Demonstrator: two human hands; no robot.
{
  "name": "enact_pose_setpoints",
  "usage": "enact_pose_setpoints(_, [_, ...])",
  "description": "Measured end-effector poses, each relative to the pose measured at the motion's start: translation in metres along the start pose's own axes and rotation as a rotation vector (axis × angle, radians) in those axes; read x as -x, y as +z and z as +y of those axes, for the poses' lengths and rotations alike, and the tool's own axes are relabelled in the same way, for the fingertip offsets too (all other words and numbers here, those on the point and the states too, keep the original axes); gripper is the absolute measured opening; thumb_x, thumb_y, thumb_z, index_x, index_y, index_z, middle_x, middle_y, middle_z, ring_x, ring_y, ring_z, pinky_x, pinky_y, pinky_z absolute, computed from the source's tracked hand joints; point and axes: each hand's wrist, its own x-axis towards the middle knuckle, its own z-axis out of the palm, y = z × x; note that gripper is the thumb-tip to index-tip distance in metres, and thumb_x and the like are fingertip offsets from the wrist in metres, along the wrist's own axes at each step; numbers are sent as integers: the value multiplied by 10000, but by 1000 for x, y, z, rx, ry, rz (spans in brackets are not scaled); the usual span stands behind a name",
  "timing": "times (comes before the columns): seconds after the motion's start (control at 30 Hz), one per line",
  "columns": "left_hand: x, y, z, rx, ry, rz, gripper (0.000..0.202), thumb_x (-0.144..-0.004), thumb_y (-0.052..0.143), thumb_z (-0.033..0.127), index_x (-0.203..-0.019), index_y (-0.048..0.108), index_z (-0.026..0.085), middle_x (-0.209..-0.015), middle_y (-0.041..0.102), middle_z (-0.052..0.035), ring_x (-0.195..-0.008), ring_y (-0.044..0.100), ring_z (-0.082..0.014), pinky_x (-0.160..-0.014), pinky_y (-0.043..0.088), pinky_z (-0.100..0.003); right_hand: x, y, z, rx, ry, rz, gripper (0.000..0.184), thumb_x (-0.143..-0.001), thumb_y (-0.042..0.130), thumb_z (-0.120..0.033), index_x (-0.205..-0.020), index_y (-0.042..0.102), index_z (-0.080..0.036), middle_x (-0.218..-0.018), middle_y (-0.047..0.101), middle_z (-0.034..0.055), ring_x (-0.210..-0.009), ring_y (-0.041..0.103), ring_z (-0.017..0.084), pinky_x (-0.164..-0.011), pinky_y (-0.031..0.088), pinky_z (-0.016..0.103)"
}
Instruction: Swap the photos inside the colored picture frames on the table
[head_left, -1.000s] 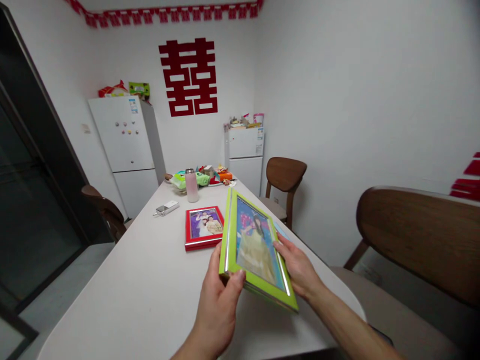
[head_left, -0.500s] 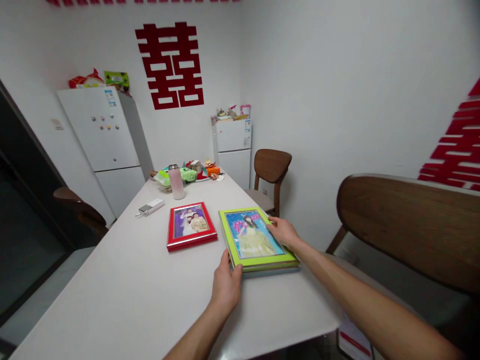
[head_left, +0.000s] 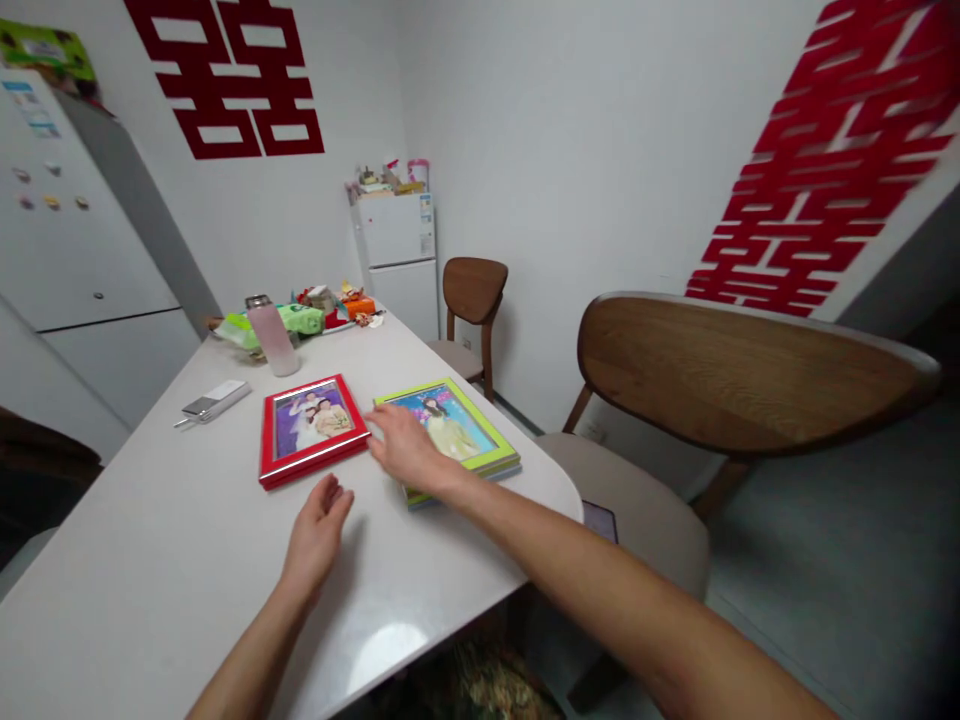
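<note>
Slim, straight fingers (head_left: 386,430) end the right hand (head_left: 411,450), and the left hand (head_left: 316,535) has the same long fingers (head_left: 331,495). Behind the fingers, each hand narrows to a bare wrist, then widens along a bare forearm. The right forearm (head_left: 600,570) looks broader than the left forearm (head_left: 247,650). The fingernails are too small to make out.

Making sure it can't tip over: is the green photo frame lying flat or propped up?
Lying flat, picture facing up. The green frame sits level on the white table, with the right hand resting over its near corner.
</note>
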Motion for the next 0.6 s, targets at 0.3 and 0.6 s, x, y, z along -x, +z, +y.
enact_pose_setpoints(0.3, [15, -40, 11, 297, -157, 143, 158, -736, 535, 70, -863, 548, 162, -990, 584, -50, -894, 568, -116, -861, 400, -260, -31, 66, -53, 107, -178, -124, 235, -778, 378, -127, -954, 529, -91, -1011, 512, 143, -1001, 405, 232, -845, 296, 433])
enact_pose_setpoints(0.6, [16, -51, 15, 605, -184, 146, 222, -818, 361, 71, -719, 556, 111, -663, 607, -35, -635, 603, -113, -609, 505, -231, 14, 37, -82, 160, -311, -139, 210, -800, 372, -231, -907, 534, -150, -928, 511, 85, -930, 404, 224, -766, 351, 410])
